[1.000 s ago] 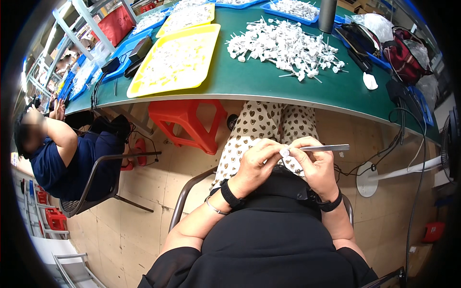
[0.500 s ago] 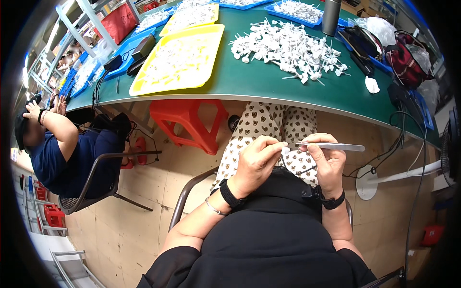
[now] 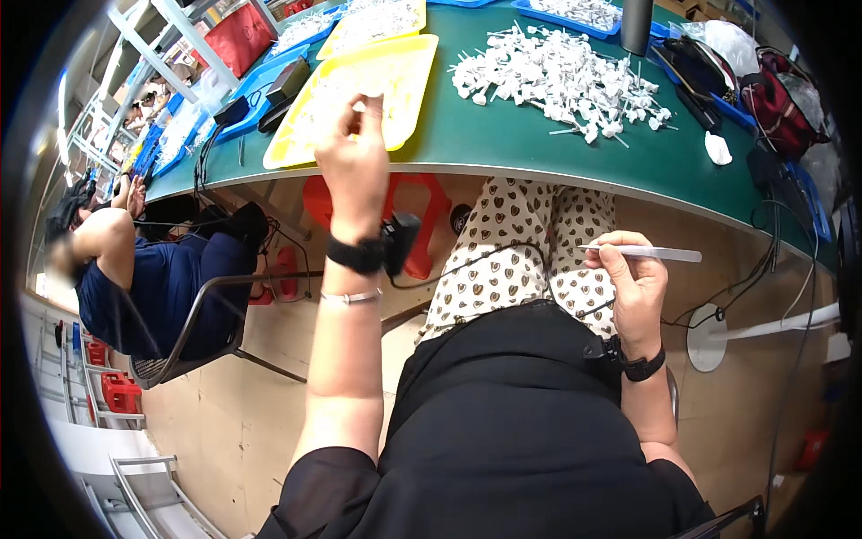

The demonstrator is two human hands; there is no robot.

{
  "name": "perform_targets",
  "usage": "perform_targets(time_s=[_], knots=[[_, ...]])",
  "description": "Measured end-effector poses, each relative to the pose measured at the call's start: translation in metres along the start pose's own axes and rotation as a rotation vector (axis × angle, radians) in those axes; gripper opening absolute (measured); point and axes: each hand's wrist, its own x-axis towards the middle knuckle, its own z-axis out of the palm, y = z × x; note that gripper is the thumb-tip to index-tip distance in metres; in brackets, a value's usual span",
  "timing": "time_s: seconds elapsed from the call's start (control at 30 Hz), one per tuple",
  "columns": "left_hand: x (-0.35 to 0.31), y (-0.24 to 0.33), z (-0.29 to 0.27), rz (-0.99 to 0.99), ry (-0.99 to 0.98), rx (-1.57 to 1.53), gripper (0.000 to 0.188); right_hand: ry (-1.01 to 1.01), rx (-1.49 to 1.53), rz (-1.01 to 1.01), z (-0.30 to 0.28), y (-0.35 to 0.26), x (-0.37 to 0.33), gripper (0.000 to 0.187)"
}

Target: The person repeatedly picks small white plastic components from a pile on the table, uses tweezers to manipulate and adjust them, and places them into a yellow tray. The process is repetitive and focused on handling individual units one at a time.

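Green worktable [image 3: 503, 148] ahead, strewn with small white parts [image 3: 561, 76]; tweezers [image 3: 642, 253] low over lap, pinched in right hand [image 3: 633, 292]; left hand [image 3: 355, 162] raised at yellow tray [image 3: 359, 94], fingertips pinching something too small to identify.

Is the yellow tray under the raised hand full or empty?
Partly filled: small white pieces lie scattered over the yellow tray, with bare yellow showing between them.

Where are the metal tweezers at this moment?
In the head view, the metal tweezers are in the right hand, held level over the lap, below the edge of the green table.
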Motion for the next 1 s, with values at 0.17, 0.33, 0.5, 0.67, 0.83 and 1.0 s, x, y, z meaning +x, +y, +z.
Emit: perform_targets(time_s=[0.17,0.33,0.5,0.67,0.83,1.0], knots=[[0.059,-0.073,0.01,0.403,0.163,0.73,0.032,-0.014,0.004,0.004,0.002,-0.003,0.003,0.01],[0.047,-0.028,0.077,0.302,-0.469,0.435,0.028,-0.007,0.007,0.012,0.001,-0.003,0.003,0.01],[0.051,-0.004,0.11,0.127,-0.784,0.553,0.03,-0.004,-0.012,0.021,-0.001,-0.004,0.003,0.009],[0.052,-0.004,0.123,0.082,-0.793,0.576,0.025,0.018,-0.028,-0.019,-0.01,0.004,0.001,0.01],[0.044,-0.022,0.115,-0.04,-0.682,0.29,0.022,0.007,-0.051,-0.01,-0.018,0.015,0.005,0.015],[0.021,0.0,0.087,-0.251,-0.535,-0.437,0.021,-0.03,0.025,0.006,-0.023,0.021,0.008,0.015]])
